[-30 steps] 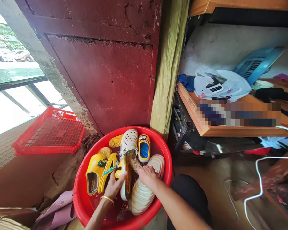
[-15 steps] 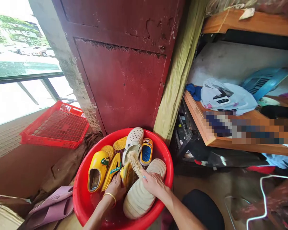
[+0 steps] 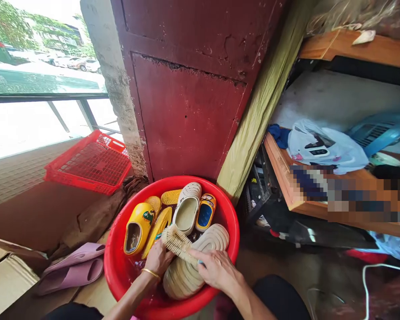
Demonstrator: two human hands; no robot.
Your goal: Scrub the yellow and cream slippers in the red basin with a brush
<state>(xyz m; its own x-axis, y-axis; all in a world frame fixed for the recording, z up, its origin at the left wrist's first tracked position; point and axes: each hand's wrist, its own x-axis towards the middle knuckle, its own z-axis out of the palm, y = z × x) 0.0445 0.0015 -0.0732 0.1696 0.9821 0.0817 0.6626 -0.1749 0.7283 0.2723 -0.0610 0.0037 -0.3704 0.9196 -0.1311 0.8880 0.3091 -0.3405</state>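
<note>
My right hand (image 3: 218, 269) is closed around a scrubbing brush (image 3: 178, 243) with pale bristles, its index finger stretched along the back. My left hand (image 3: 160, 258), with a gold bangle at the wrist, is closed on a small yellow shoe that the brush now mostly hides. Both hands are over a red basin (image 3: 108, 262) with water in it. Beneath the brush, a large cream shoe (image 3: 180, 282) lies sole up. Around them in the basin are a yellow clog (image 3: 137, 222), a beige clog (image 3: 186, 213), a blue-lined yellow clog (image 3: 206, 213) and other yellow footwear (image 3: 158, 229).
Purple slippers (image 3: 75, 271) lie left of the basin, by cardboard (image 3: 11, 284). A red crate (image 3: 90, 166) stands farther back. The dark red door (image 3: 186, 129) rises behind the basin. At right, a wooden shelf (image 3: 296, 202) carries a white plastic bag (image 3: 330, 149).
The brush has swung leftward and lower, from beside the beige clog to in front of my left hand, covering the yellow shoe. The view has shifted slightly left.
</note>
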